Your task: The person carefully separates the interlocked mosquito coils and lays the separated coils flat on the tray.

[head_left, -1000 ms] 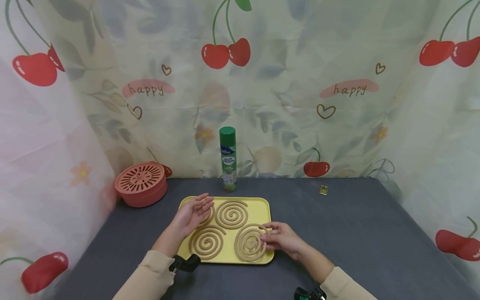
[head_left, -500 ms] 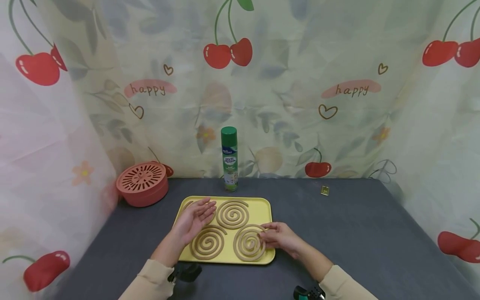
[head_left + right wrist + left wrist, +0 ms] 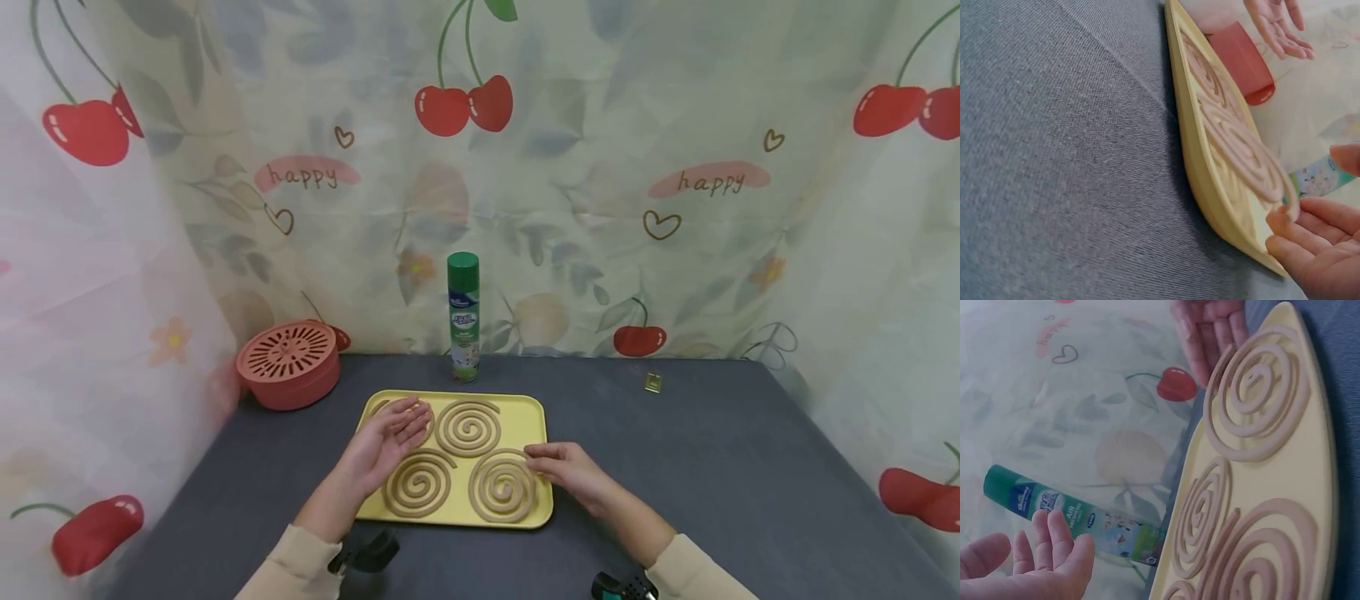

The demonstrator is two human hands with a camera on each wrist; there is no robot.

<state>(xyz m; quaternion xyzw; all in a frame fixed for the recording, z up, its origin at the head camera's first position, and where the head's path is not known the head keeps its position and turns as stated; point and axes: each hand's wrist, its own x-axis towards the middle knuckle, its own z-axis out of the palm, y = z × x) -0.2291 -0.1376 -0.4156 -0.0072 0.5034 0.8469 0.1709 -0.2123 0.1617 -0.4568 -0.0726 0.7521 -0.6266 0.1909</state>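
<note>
Several brown spiral mosquito coils lie on a yellow tray [image 3: 517,408]. My right hand [image 3: 572,473] is at the tray's right edge, beside the front-right coil [image 3: 501,492]. In the right wrist view, the fingertips [image 3: 1285,228] meet that coil's outer end, while the thumb [image 3: 1346,157] stands apart from it. Palm turned up, my left hand [image 3: 386,442] hovers over the left side of the tray with relaxed fingers and holds nothing. It partly hides the back-left coil [image 3: 427,429]. The front-left coil [image 3: 417,485] and back-right coil [image 3: 468,428] show almost whole.
Behind the tray stands a green air freshener can [image 3: 464,317]. A round pink box with a slotted lid [image 3: 288,367] sits at the back left. A small gold-coloured metal piece [image 3: 653,382] lies at the back right. A patterned curtain [image 3: 570,208] hangs behind the dark table [image 3: 712,467].
My right hand has loosened from the front-right coil and drawn slightly right, leaving the coil on the tray. The left hand stays nearly still. The head view has shifted slightly.
</note>
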